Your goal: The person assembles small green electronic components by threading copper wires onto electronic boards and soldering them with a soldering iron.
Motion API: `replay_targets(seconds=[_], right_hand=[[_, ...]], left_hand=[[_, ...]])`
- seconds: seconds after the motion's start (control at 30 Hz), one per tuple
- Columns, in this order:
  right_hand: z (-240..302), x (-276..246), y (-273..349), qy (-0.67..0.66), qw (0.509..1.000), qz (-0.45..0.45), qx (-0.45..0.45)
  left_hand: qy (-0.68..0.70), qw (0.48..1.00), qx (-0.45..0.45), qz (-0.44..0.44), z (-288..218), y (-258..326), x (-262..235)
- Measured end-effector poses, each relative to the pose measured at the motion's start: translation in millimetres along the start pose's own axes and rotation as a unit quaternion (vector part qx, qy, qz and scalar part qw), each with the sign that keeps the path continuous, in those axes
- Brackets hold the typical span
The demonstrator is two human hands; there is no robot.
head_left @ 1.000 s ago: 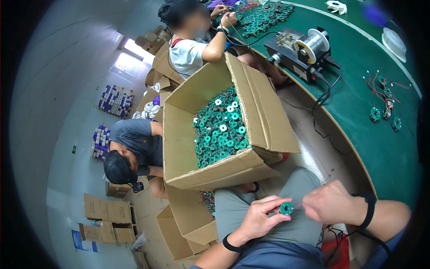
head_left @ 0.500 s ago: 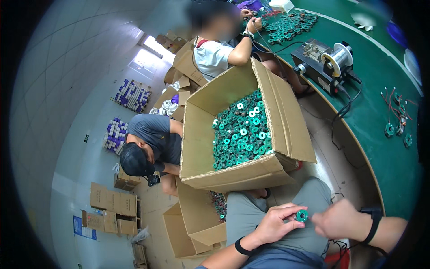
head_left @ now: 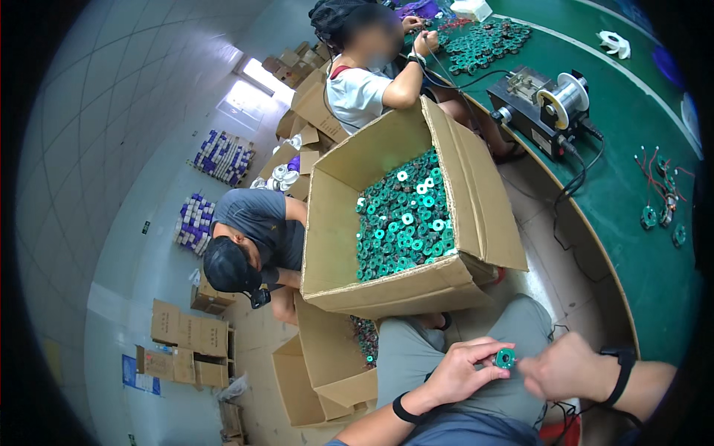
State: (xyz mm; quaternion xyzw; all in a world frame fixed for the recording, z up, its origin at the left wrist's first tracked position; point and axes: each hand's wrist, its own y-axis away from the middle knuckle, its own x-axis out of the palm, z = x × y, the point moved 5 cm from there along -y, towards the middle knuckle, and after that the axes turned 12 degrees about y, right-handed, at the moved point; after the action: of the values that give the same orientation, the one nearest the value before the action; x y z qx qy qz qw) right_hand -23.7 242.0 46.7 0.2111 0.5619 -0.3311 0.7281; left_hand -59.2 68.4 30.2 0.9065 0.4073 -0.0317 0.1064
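Observation:
Above my lap, my left hand pinches a small round green motor stator between thumb and fingers, its centre hole facing up. My right hand is closed like a fist just right of the stator, its fingertips blurred close to the stator's edge. Whatever those fingers grip, if anything, is hidden. Beyond my knees stands a large open cardboard box, holding a deep heap of similar green stators.
On the green table at right are a soldering unit with a solder spool, wired stators and a stator pile. One person works at the table; another bends beside the box. A lower carton holds parts.
My left hand and the stator have shifted very slightly to the right. My right hand stays beside it, still blurred. The whole view has shifted a little.

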Motion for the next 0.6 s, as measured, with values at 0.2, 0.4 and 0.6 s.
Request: replay_targets(seconds=[0.2,0.4,0.6], right_hand=[[-13.4,-0.6,-1.0,0.003,0.996,-0.047,0.072],[-19.3,-1.6,2.1,-0.016,0.995,-0.054,0.084],[-12.5,-6.0,1.2,-0.044,0.996,-0.057,0.050]], left_hand=[[-0.005,0.999,0.047,0.000,-0.3,1.0,2.9],[-0.008,1.000,0.020,-0.003,-2.7,-1.6,2.7],[-0.066,0.997,0.021,-0.016,-1.2,4.9,-1.4]])
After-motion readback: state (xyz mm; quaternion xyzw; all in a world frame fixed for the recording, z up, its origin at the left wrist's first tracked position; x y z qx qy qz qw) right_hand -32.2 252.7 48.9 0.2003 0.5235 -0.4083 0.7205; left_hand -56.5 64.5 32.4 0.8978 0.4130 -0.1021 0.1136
